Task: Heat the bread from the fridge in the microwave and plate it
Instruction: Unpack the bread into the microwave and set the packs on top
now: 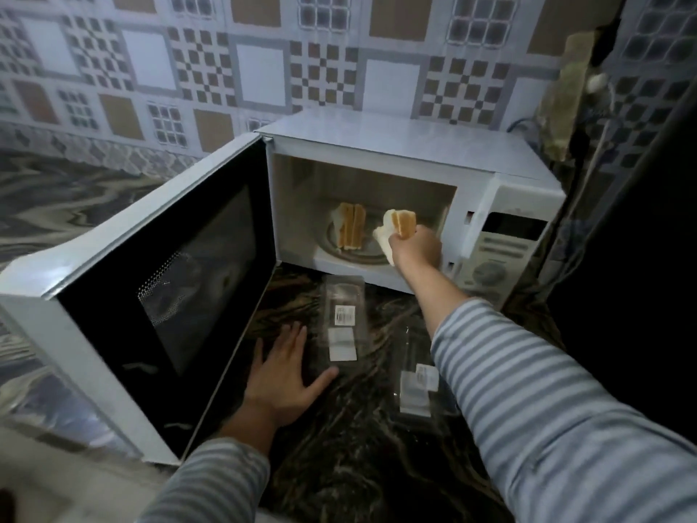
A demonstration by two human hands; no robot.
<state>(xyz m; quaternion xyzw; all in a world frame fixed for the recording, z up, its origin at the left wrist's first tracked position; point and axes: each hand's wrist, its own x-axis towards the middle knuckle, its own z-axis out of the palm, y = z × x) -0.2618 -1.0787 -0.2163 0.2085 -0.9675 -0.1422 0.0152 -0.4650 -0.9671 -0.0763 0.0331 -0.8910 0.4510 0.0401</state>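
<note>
A white microwave [407,141] stands on the dark marbled counter with its door [158,292] swung wide open to the left. Inside, a piece of bread [350,230] stands on the glass turntable [367,254]. My right hand [416,247] reaches into the cavity's right side and grips a second piece of bread [399,226] just above the turntable. My left hand [283,371] rests flat on the counter [339,447] in front of the microwave, fingers spread, holding nothing.
Two clear plastic wrappers lie on the counter: one [343,322] right before the microwave, another [415,383] under my right forearm. The control panel [501,247] is at the microwave's right. A patterned tiled wall [264,62] lies behind; a dark surface [641,258] closes the right.
</note>
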